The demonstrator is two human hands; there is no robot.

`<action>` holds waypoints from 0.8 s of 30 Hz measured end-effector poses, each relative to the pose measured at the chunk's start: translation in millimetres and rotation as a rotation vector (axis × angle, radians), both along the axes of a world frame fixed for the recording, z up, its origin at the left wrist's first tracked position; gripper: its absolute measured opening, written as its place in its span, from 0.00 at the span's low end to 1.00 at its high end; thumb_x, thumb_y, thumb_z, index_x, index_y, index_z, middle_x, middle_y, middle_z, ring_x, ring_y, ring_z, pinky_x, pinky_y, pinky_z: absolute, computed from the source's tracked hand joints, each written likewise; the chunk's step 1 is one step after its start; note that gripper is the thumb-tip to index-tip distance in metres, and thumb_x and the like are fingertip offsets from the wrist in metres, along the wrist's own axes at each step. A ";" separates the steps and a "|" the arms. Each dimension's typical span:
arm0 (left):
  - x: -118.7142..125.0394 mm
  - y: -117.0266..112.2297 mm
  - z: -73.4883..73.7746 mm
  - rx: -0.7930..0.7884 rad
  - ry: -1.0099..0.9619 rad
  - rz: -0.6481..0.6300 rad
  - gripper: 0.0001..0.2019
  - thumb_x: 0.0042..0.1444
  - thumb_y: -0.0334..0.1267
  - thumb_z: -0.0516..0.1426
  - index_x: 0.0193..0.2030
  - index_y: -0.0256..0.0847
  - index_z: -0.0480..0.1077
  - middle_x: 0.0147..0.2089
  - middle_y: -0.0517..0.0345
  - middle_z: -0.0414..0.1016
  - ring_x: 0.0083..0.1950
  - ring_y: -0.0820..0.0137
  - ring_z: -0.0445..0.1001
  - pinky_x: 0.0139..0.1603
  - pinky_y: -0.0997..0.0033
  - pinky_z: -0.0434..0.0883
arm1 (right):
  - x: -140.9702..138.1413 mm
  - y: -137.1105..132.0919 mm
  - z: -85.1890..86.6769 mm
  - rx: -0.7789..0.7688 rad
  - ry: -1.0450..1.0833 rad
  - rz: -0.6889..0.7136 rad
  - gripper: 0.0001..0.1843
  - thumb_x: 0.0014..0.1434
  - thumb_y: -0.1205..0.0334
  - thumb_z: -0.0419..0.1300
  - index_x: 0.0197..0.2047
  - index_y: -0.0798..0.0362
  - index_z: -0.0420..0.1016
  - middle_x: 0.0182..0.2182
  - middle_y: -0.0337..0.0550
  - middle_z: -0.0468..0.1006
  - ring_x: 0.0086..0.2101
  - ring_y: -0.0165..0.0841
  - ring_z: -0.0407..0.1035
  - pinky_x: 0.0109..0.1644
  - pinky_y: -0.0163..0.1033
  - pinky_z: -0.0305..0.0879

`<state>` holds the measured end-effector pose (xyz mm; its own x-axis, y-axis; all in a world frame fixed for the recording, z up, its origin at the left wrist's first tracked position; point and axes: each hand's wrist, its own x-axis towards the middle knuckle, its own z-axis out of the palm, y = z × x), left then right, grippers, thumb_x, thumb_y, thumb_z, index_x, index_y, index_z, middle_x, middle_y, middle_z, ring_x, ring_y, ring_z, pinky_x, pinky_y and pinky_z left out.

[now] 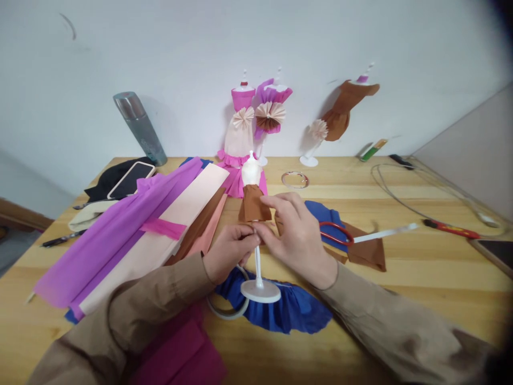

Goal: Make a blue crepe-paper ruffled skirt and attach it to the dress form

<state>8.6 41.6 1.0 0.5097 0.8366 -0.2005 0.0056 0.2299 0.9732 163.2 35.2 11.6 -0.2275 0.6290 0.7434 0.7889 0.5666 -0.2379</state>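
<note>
A small white mannequin (251, 173) on a stand with a round base (260, 291) is upright before me. A brown crepe paper skirt (255, 203) wraps its lower body. My left hand (232, 248) is closed, its thumb and fingertips pinched at the stand's pole just below the hem. From the other side, my right hand (298, 232) holds the skirt's lower right edge, index finger on the paper and thumb meeting the left fingertips by the pole. Under the base lie a gathered blue crepe paper strip (288, 313) and a roll of tape (228, 313).
Crepe paper sheets (120, 235) cover the left, near a phone (131, 179) and spray bottle (140, 128). Dressed mannequins (240, 133) stand along the wall. Red-handled scissors (336, 233) rest on paper scraps at right. Beyond are a cable (395, 200) and a red-and-black tool (451, 229).
</note>
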 end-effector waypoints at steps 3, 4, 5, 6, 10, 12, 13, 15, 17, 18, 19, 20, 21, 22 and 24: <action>-0.2 -1.3 0.9 -0.001 0.013 -0.014 0.17 0.50 0.50 0.58 0.21 0.38 0.63 0.11 0.69 0.54 0.14 0.80 0.51 0.19 0.76 0.49 | 1.0 3.4 -4.2 0.133 0.006 0.053 0.07 0.57 0.73 0.57 0.39 0.53 0.71 0.32 0.46 0.73 0.34 0.35 0.69 0.36 0.38 0.68; -0.3 -1.4 1.1 -0.011 0.015 -0.014 0.17 0.50 0.50 0.58 0.23 0.38 0.64 0.11 0.69 0.55 0.14 0.80 0.51 0.19 0.76 0.49 | 1.9 3.8 -5.1 0.156 0.004 0.066 0.07 0.57 0.74 0.57 0.37 0.53 0.71 0.30 0.45 0.72 0.33 0.34 0.69 0.35 0.38 0.68; -0.5 -1.4 1.1 -0.020 0.013 -0.013 0.17 0.50 0.50 0.58 0.24 0.37 0.66 0.11 0.69 0.55 0.14 0.80 0.52 0.19 0.76 0.49 | 3.0 3.9 -5.7 0.170 0.000 0.072 0.07 0.56 0.74 0.58 0.37 0.54 0.71 0.30 0.46 0.72 0.32 0.34 0.69 0.34 0.38 0.67; -0.7 -1.2 1.1 -0.024 0.006 -0.015 0.17 0.50 0.50 0.58 0.25 0.37 0.66 0.11 0.69 0.55 0.14 0.80 0.52 0.19 0.76 0.50 | 4.0 3.9 -6.3 0.175 -0.010 0.077 0.07 0.55 0.74 0.58 0.37 0.55 0.72 0.30 0.46 0.73 0.32 0.34 0.68 0.34 0.38 0.67; -1.9 0.6 -1.4 -0.029 -0.063 -0.053 0.19 0.51 0.52 0.58 0.23 0.37 0.64 0.12 0.68 0.57 0.14 0.81 0.52 0.18 0.77 0.50 | 6.6 3.3 -7.3 0.191 -0.016 0.142 0.09 0.53 0.74 0.61 0.37 0.54 0.72 0.30 0.46 0.73 0.31 0.34 0.67 0.31 0.38 0.66; -2.8 1.9 -3.7 -0.053 -0.102 -0.063 0.19 0.51 0.52 0.58 0.23 0.37 0.64 0.13 0.67 0.58 0.14 0.81 0.54 0.17 0.78 0.50 | 7.6 2.9 -6.9 0.205 0.041 0.169 0.10 0.52 0.73 0.61 0.39 0.53 0.71 0.30 0.45 0.72 0.31 0.35 0.68 0.31 0.39 0.67; -3.3 2.5 -5.0 -0.065 -0.114 -0.061 0.19 0.51 0.52 0.58 0.24 0.37 0.64 0.13 0.67 0.58 0.13 0.81 0.54 0.17 0.78 0.50 | 8.3 2.9 -6.7 0.203 0.077 0.174 0.11 0.52 0.72 0.61 0.40 0.53 0.70 0.31 0.46 0.72 0.32 0.36 0.68 0.33 0.40 0.67; -4.0 3.7 -7.4 -0.084 -0.131 -0.054 0.18 0.50 0.52 0.59 0.26 0.36 0.66 0.14 0.68 0.59 0.13 0.81 0.56 0.16 0.78 0.51 | 9.6 3.3 -7.0 0.172 0.136 0.166 0.16 0.52 0.69 0.61 0.45 0.53 0.68 0.35 0.48 0.72 0.36 0.39 0.69 0.35 0.43 0.69; -4.6 4.5 -9.4 -0.097 -0.144 -0.053 0.19 0.49 0.52 0.60 0.27 0.36 0.67 0.15 0.68 0.59 0.13 0.81 0.56 0.16 0.79 0.52 | 10.3 4.7 -8.8 0.109 0.147 0.141 0.21 0.52 0.65 0.61 0.51 0.54 0.66 0.38 0.51 0.72 0.40 0.42 0.69 0.37 0.46 0.70; -4.8 4.7 -10.4 -0.103 -0.149 -0.056 0.19 0.49 0.52 0.60 0.28 0.36 0.67 0.15 0.68 0.59 0.13 0.81 0.56 0.16 0.79 0.53 | 10.4 5.8 -10.1 0.075 0.135 0.123 0.23 0.53 0.64 0.61 0.53 0.54 0.65 0.40 0.53 0.72 0.41 0.43 0.69 0.38 0.48 0.70; -5.0 4.7 -11.3 -0.108 -0.152 -0.062 0.19 0.49 0.52 0.60 0.28 0.35 0.68 0.15 0.68 0.59 0.13 0.81 0.56 0.16 0.79 0.53 | 10.3 7.0 -11.5 0.048 0.121 0.105 0.24 0.53 0.64 0.61 0.54 0.55 0.65 0.42 0.54 0.72 0.42 0.44 0.69 0.39 0.48 0.70; -5.2 4.6 -12.1 -0.112 -0.151 -0.071 0.18 0.49 0.52 0.60 0.29 0.35 0.68 0.15 0.68 0.59 0.13 0.81 0.56 0.16 0.79 0.54 | 10.1 8.2 -12.6 0.035 0.114 0.090 0.23 0.54 0.65 0.61 0.53 0.54 0.66 0.42 0.54 0.72 0.42 0.43 0.69 0.39 0.48 0.70; -5.4 4.4 -12.9 -0.115 -0.149 -0.080 0.18 0.50 0.52 0.60 0.29 0.35 0.69 0.15 0.68 0.59 0.13 0.81 0.57 0.16 0.79 0.54 | 9.9 9.1 -13.2 0.036 0.116 0.083 0.19 0.55 0.67 0.60 0.51 0.54 0.68 0.40 0.52 0.73 0.40 0.42 0.70 0.39 0.47 0.70; -5.5 4.2 -13.5 -0.117 -0.145 -0.087 0.18 0.51 0.51 0.59 0.29 0.35 0.69 0.15 0.68 0.59 0.14 0.81 0.57 0.16 0.79 0.54 | 9.8 9.8 -13.2 0.047 0.133 0.085 0.15 0.55 0.69 0.59 0.48 0.53 0.70 0.38 0.50 0.74 0.38 0.40 0.70 0.38 0.45 0.70; -5.5 3.8 -14.4 -0.124 -0.134 -0.091 0.17 0.52 0.50 0.59 0.29 0.34 0.69 0.15 0.67 0.60 0.14 0.81 0.57 0.17 0.80 0.54 | 10.5 9.9 -11.6 0.071 0.195 0.104 0.09 0.56 0.73 0.58 0.40 0.52 0.72 0.32 0.45 0.74 0.33 0.35 0.70 0.35 0.41 0.68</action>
<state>3.1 45.4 -13.4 0.6114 0.7587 -0.2248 -0.0956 0.3528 0.9308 173.7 45.1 0.0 -0.1361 0.5538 0.8214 0.6683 0.6634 -0.3366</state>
